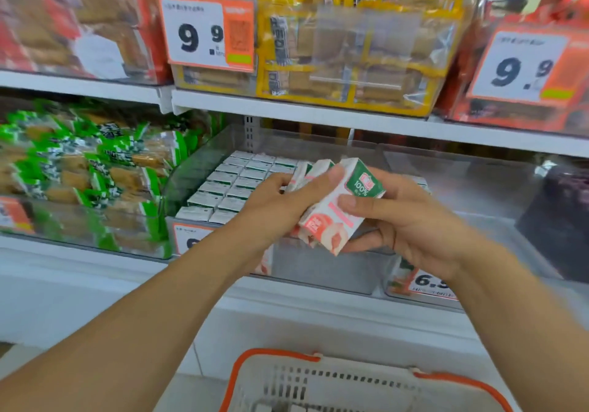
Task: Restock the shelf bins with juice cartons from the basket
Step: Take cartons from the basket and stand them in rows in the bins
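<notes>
Both hands hold a small bunch of pink-and-white juice cartons with green tops [338, 207] in front of the middle shelf. My left hand [280, 207] grips the bunch from the left, thumb over the top. From the right, my right hand [404, 217] clasps the front carton, fingers under and across it. Behind them a clear shelf bin [318, 265] holds rows of cartons standing upright [236, 185] in its left part. The white basket with an orange rim [318, 383] sits below at the frame's bottom edge; its contents are hidden.
To the left, a clear bin holds green snack packs [83, 169]. The right bin [478, 195] carries a 6.x price tag [430, 282]. On the upper shelf are yellow and red snack packs with 9.9 price tags [208, 32]. A dark package [564, 220] lies at far right.
</notes>
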